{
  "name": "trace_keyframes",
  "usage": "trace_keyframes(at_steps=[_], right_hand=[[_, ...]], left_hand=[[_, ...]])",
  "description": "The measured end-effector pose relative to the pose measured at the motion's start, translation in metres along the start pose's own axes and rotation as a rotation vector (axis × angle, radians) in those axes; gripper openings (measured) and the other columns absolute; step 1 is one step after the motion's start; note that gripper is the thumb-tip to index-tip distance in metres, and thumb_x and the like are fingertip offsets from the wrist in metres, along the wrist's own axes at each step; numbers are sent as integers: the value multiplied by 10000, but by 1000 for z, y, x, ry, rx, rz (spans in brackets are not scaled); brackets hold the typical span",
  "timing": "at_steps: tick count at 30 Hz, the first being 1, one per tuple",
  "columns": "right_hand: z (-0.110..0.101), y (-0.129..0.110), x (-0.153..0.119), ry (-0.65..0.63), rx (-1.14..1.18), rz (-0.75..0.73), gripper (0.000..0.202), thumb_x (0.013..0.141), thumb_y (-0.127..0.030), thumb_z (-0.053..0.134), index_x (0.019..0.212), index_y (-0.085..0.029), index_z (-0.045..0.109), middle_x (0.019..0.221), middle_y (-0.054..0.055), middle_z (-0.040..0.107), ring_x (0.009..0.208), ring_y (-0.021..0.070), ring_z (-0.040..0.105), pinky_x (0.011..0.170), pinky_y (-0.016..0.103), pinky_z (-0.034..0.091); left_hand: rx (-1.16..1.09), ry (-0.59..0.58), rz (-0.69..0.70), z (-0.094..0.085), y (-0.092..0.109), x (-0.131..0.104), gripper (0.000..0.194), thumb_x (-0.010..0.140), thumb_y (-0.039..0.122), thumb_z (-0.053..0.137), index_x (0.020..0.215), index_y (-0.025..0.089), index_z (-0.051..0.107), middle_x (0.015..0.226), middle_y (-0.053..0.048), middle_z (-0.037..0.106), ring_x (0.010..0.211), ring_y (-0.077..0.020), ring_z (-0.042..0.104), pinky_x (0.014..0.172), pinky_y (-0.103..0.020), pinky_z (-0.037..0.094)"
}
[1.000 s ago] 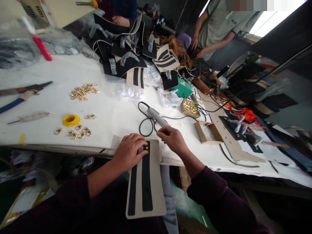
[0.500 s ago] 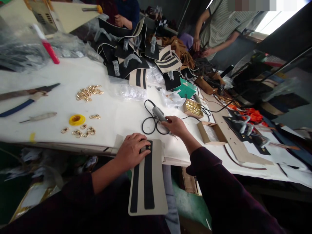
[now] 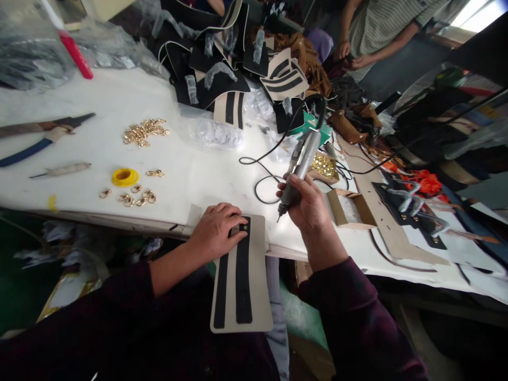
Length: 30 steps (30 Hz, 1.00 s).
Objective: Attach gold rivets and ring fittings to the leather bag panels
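Note:
My right hand [image 3: 308, 203] is closed round a grey electric screwdriver [image 3: 304, 159], raised above the table with its bit pointing down and its black cable [image 3: 273, 153] trailing from the top. A beige leather panel [image 3: 260, 270] with two black strips lies over the table's front edge, its lower part reaching over my lap. My left hand [image 3: 217, 230] holds the panel's upper left part, thumb and fingers bent around the top of the strips. Close to those fingertips a small gold-coloured stud [image 3: 245, 227] shows on the right strip.
Gold clasps [image 3: 145, 132] and a yellow tape roll [image 3: 125, 177] lie left, near pliers [image 3: 47, 132] and an awl [image 3: 63, 169]. Behind are stacked black and beige panels [image 3: 216, 87]. At right stand a box of gold studs [image 3: 324, 166] and an open carton [image 3: 351, 209]. Another person [image 3: 381, 37] works behind.
My right hand has lifted the electric screwdriver off the table and turned it bit-down, closer to the panel. My left hand stays on the panel. The view has shifted slightly.

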State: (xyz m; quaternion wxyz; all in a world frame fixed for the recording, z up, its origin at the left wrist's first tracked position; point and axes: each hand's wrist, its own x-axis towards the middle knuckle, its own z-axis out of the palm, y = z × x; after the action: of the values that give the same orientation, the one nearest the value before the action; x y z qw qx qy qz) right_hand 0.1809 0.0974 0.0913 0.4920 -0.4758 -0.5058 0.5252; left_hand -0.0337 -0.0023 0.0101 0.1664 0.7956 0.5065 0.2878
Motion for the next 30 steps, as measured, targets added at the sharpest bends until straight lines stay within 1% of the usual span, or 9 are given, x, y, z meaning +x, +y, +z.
trace_keyframes(at_steps=[2, 4, 6, 8, 11, 14, 17, 23, 30], right_hand=[[19, -2, -18, 40, 91, -41, 445, 810, -616, 748, 951, -246, 543, 846, -10, 577, 646, 126, 584, 565, 259, 511], [37, 1, -34, 60, 108, -97, 464, 832, -669, 709, 912, -246, 536, 783, -24, 532, 578, 112, 532, 511, 250, 476], [51, 7, -47, 75, 98, -166, 462, 851, -673, 696, 857, -244, 522, 738, -31, 512, 552, 113, 526, 502, 255, 480], [58, 13, -55, 95, 69, -218, 461, 862, -657, 702, 809, -245, 502, 715, -30, 514, 546, 125, 546, 514, 273, 510], [60, 18, -59, 115, -18, -255, 454, 867, -648, 705, 804, -250, 496, 730, -20, 543, 569, 147, 586, 543, 298, 543], [59, 21, -61, 102, -98, -284, 439, 890, -641, 685, 816, -250, 501, 744, -11, 565, 606, 160, 601, 560, 300, 529], [60, 25, -61, 86, -136, -296, 451, 900, -644, 681, 796, -250, 486, 745, -7, 562, 641, 164, 582, 584, 302, 514], [62, 32, -62, 90, -123, -300, 457, 899, -656, 688, 808, -251, 497, 735, -8, 541, 650, 167, 553, 619, 318, 505], [63, 30, -62, 93, -112, -294, 472, 877, -664, 714, 779, -244, 522, 738, -1, 558, 655, 169, 555, 627, 326, 508]], left_hand=[[-4, 0, -4, 0, 0, 0, 229, 921, 331, 756, 1138, 257, 749, 1231, -72, 722, 1203, -290, 610, 1008, -491, 474], [-9, 2, -6, 0, 0, 0, 236, 922, 325, 756, 1147, 255, 750, 1240, -74, 722, 1215, -291, 609, 1012, -491, 477], [-12, 10, -7, 0, 0, 0, 237, 919, 322, 764, 1147, 256, 752, 1248, -73, 721, 1232, -293, 606, 1014, -491, 479], [-18, 19, -9, 1, 0, 0, 246, 913, 320, 775, 1150, 260, 750, 1256, -68, 720, 1249, -292, 604, 1020, -491, 478], [-26, 22, -16, 1, 0, 0, 248, 910, 320, 781, 1149, 266, 745, 1262, -64, 721, 1255, -290, 606, 1035, -497, 476], [-25, 26, -19, 1, 0, 0, 227, 914, 326, 774, 1132, 269, 745, 1267, -67, 721, 1250, -294, 611, 1036, -506, 479], [-20, 31, -9, 1, 0, 0, 216, 922, 331, 763, 1127, 264, 743, 1261, -68, 720, 1243, -298, 614, 1027, -511, 486], [-17, 22, -6, 1, 0, 0, 228, 916, 324, 769, 1131, 253, 738, 1260, -66, 718, 1239, -302, 613, 1027, -517, 487], [-17, 13, -12, -1, 1, 0, 226, 916, 316, 767, 1132, 260, 734, 1257, -67, 716, 1248, -302, 608, 1031, -508, 479]])
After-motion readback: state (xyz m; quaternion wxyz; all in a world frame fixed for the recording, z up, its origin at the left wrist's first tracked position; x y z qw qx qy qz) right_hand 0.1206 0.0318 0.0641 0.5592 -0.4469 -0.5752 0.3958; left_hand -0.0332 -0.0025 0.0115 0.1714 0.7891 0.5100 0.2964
